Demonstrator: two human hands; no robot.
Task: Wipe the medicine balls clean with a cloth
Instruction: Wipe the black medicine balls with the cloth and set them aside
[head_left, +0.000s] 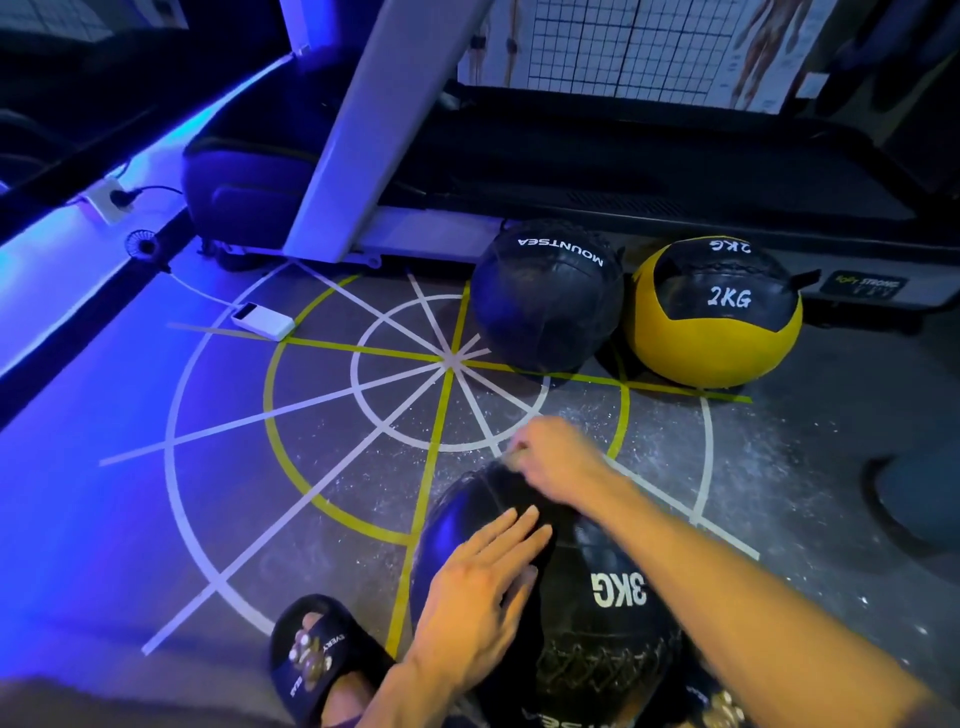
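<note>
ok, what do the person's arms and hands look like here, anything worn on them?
Both are bare. The left hand and right hand have no gloves, and no rings, watch or wristband show. Both forearms are uncovered as far as the picture reaches, with no sleeve edge in view. No markings are visible. Blue room light tints the scene.
</note>
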